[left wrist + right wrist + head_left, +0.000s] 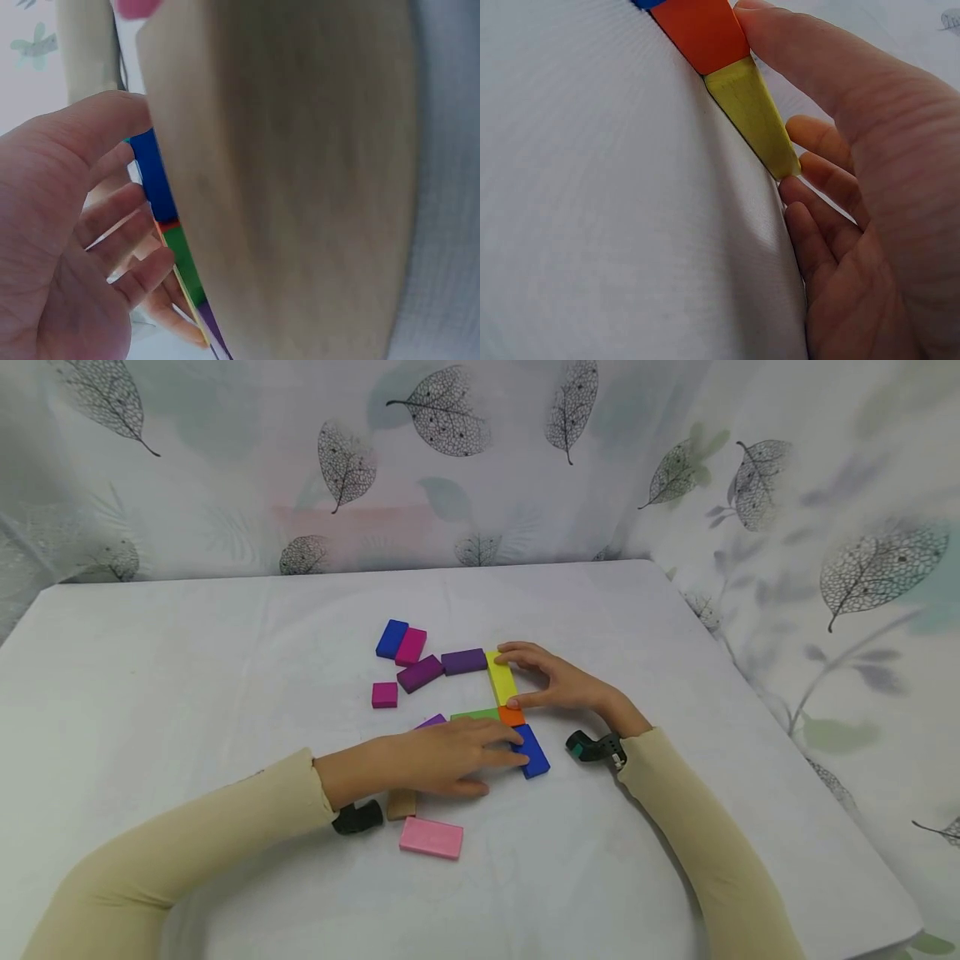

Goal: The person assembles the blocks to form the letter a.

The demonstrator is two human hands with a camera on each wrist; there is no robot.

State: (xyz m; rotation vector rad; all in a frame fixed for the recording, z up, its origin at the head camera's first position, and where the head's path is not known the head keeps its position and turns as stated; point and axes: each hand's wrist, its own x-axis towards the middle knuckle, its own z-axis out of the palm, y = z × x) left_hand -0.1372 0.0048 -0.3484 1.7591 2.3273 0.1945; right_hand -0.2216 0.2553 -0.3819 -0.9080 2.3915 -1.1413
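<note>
My right hand (558,681) holds a yellow block (502,680), with the thumb near its lower end and fingertips at its far end. Against that lower end sits an orange block (512,716), seen close up in the right wrist view. My left hand (442,756) reaches over the row from the left, its fingers spread and fairly straight, fingertips on a blue block (534,753). A green block (474,715) meets the orange one and is partly covered by the left hand. A purple block (483,661) touches the yellow block's far end.
A darker purple block (420,674), a blue block (392,638) and two magenta blocks (385,695) lie to the left. Nearer me are a tan wooden block (401,805), partly under the left wrist, and a pink block (431,838). All lie on a white-covered table (187,693).
</note>
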